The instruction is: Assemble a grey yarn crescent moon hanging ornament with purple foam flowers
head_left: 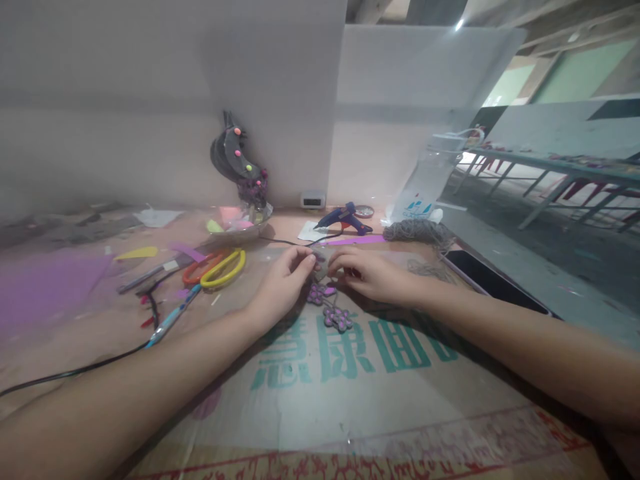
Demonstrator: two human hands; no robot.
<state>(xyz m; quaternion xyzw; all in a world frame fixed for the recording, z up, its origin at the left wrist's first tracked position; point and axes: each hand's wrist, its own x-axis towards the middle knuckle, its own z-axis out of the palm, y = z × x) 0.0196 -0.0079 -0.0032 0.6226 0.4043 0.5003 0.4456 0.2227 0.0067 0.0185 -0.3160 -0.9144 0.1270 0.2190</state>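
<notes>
My left hand (287, 280) is closed, thumb and forefinger pinched at a bit of grey yarn (321, 267) that shows in the gap between the hands. My right hand (367, 273) faces it with curled fingers; whatever is at its fingertips is too small to make out. Just below the fingertips hang or lie two small purple and grey flowers, an upper flower (316, 294) and a lower flower (338, 319), joined by thin grey stems. A small purple petal (329, 291) sits beside the upper one.
A blue glue gun (345, 217) lies behind my hands, near a grey yarn bundle (419, 231). Yellow-and-orange-handled scissors (223, 269) and a blue corded tool (175, 315) lie left. A phone (495, 281) rests at the right edge; a decorated grey crescent (235, 157) stands behind.
</notes>
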